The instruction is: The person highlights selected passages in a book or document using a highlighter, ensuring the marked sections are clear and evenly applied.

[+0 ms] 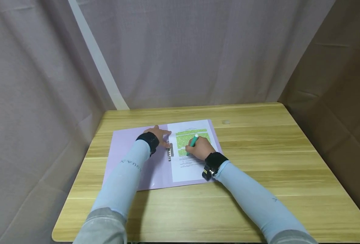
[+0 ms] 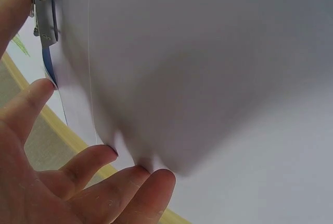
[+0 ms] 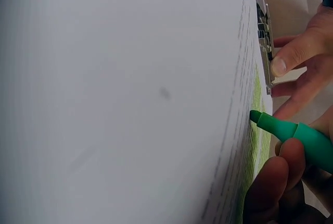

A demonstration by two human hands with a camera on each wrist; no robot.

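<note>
Head view: wooden bench point(image 1: 259, 189); lilac folder point(image 1: 128, 142) lying open on it; printed sheet point(image 1: 187, 169) on the folder's right half, its upper lines marked green. Left hand point(image 1: 159, 135) flat on the folder by the metal clip point(image 1: 169, 151), fingers straight, gripping nothing. Right hand point(image 1: 200, 148) curled round a green highlighter point(image 1: 193, 142), tip on the sheet. Small clear cap-like item point(image 1: 226, 121) on the bench beyond the folder, too small to identify.
Left wrist view: fingertips point(image 2: 153, 179) spread against the folder point(image 2: 208, 78); clip point(image 2: 44, 10) close up; bench edge below.
Right wrist view: highlighter point(image 3: 296, 135) tip touching the sheet point(image 3: 130, 104) at the green band; the pinching fingers point(image 3: 276, 182); the left hand's fingers point(image 3: 296, 57) beside the clip point(image 3: 264, 41)
</note>
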